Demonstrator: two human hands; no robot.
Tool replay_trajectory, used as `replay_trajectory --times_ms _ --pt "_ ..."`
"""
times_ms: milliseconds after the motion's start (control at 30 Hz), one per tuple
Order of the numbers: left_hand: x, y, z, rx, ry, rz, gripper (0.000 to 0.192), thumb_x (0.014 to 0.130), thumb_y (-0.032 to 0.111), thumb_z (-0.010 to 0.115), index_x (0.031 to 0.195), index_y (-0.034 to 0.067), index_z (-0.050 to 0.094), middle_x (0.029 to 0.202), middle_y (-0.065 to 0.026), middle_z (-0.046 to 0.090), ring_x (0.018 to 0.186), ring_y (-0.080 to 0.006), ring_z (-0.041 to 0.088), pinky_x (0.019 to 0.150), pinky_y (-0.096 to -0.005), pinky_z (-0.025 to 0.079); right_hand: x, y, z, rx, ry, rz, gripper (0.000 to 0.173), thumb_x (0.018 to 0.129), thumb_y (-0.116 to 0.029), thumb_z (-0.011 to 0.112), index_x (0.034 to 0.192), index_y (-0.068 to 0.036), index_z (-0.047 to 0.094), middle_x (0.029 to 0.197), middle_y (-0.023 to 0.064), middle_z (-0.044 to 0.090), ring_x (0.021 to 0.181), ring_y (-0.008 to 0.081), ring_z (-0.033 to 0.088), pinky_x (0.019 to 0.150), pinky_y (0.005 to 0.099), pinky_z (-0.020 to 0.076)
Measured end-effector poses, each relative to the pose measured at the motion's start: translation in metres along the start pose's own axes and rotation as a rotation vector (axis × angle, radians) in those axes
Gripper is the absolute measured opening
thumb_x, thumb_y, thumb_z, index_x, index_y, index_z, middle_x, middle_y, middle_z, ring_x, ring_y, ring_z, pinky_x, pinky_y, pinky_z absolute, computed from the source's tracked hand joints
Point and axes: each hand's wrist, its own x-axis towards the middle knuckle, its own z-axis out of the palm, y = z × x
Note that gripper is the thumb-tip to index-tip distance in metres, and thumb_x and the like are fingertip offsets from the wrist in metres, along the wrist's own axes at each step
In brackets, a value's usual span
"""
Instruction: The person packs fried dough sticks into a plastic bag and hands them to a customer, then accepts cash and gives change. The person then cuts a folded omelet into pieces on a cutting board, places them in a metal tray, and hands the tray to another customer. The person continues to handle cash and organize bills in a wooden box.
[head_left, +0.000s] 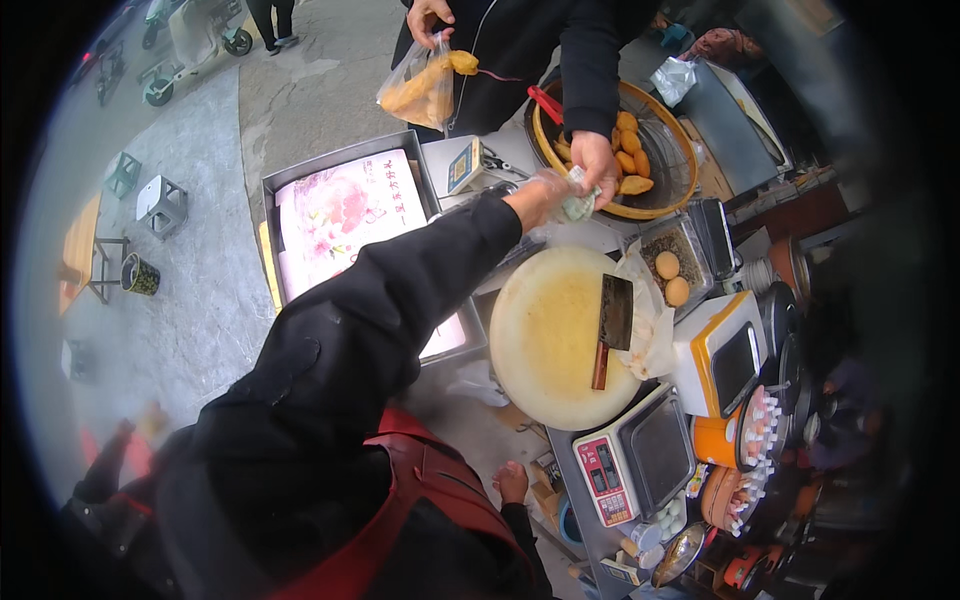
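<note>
My left hand (546, 196), in a thin clear plastic glove, reaches across the stall and grips crumpled greenish banknotes (579, 204). Another person's hand (595, 163) holds the same notes from above. That person's other hand (430, 16) carries a clear plastic bag (420, 94) of golden fried food. Low by my red apron (442, 487) is my right hand (511, 481), bare, with fingers apart and nothing in it. Nearest below the notes lies a round cream chopping block (551, 330), bearing a cleaver (616, 311) and crumpled translucent wrapping (649, 330).
A round basket (686, 161) holds fried pieces and red-handled tongs (545, 103). Left stands a metal-framed box with a flowered lid (352, 202). A digital scale (637, 457), a white-and-orange box (712, 349) and a tub with two round buns (679, 247) line the right side.
</note>
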Motion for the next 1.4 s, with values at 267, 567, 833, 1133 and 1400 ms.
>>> replay_trajectory --times_ms 267,567,833,1133,1400 --pt "-0.049 -0.017 -0.014 -0.159 -0.024 0.075 0.042 0.086 0.003 0.07 0.125 0.005 0.054 0.101 -0.0076 0.068 0.09 -0.0214 0.069 0.078 -0.037 0.056 0.0 -0.123 0.055 -0.409 -0.248 -0.422 0.019 0.094 -0.022 0.062 0.095 -0.002 0.061 0.073 0.0055 0.063 0.059 0.0149 0.062 0.053 0.0286 0.0489" --pt "-0.284 -0.144 -0.057 0.458 0.189 0.198 0.078 0.084 0.017 0.075 0.149 0.004 0.035 0.145 -0.0201 0.046 0.135 -0.0276 0.043 0.11 -0.0353 0.036 -0.056 -0.304 0.132 0.305 -0.954 -0.31 0.031 0.101 -0.023 0.054 0.119 0.002 0.056 0.107 0.0105 0.062 0.095 0.0164 0.061 0.082 0.0304 0.0499" --pt "-0.396 -0.205 -0.024 -0.067 0.724 0.209 0.06 0.092 0.016 0.067 0.143 0.003 0.039 0.109 -0.0066 0.062 0.091 -0.0142 0.061 0.071 -0.0275 0.051 -0.111 -0.258 0.206 0.173 -0.93 -0.442 0.025 0.1 -0.016 0.056 0.115 0.004 0.062 0.105 0.0088 0.067 0.086 0.0151 0.064 0.077 0.029 0.0512" --pt "-0.422 -0.209 -0.044 -0.356 0.601 0.031 0.029 0.093 0.018 0.065 0.114 0.001 0.056 0.104 -0.0098 0.065 0.093 -0.0205 0.067 0.074 -0.0332 0.058 -0.11 -0.242 0.203 0.232 -0.844 -0.613 0.02 0.097 -0.01 0.061 0.112 0.004 0.063 0.096 0.006 0.067 0.08 0.0114 0.062 0.073 0.0255 0.0511" --pt "-0.458 -0.208 -0.105 -0.139 0.576 0.087 0.013 0.094 0.007 0.062 0.105 0.003 0.058 0.09 -0.0098 0.065 0.054 -0.0189 0.066 0.046 -0.0283 0.055 -0.146 -0.192 0.203 -0.072 -0.541 -0.76 0.014 0.096 -0.017 0.063 0.092 -0.004 0.063 0.072 -0.0028 0.059 0.056 0.0037 0.047 0.053 0.0191 0.0396"
